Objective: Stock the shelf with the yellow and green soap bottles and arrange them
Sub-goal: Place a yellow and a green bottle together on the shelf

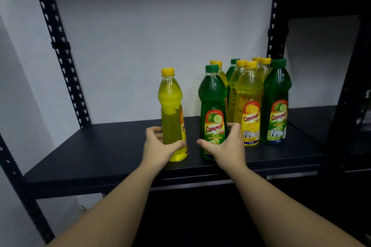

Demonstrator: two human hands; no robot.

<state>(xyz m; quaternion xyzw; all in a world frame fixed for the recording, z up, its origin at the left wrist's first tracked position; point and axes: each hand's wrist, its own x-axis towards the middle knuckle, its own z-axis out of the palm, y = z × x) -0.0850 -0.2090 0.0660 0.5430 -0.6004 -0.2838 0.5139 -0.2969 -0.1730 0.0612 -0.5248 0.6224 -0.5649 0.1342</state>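
The left hand (pixel 160 147) curled round the lower body of a yellow soap bottle (pixel 172 114) standing near the front edge of the black shelf (pixel 104 152), its label turned away to the right. Just beside it, the right hand (pixel 224 146) gripped the base of a green soap bottle (pixel 212 102) whose label read "Cammer LIME". To the right and farther back stood a tight cluster of bottles (pixel 253 90); its front pair read "Cammer LEMON" on yellow and "Cammer LIME" on green. Bare shelf lay to the left of the held yellow bottle, up to the perforated black upright (pixel 60 50).
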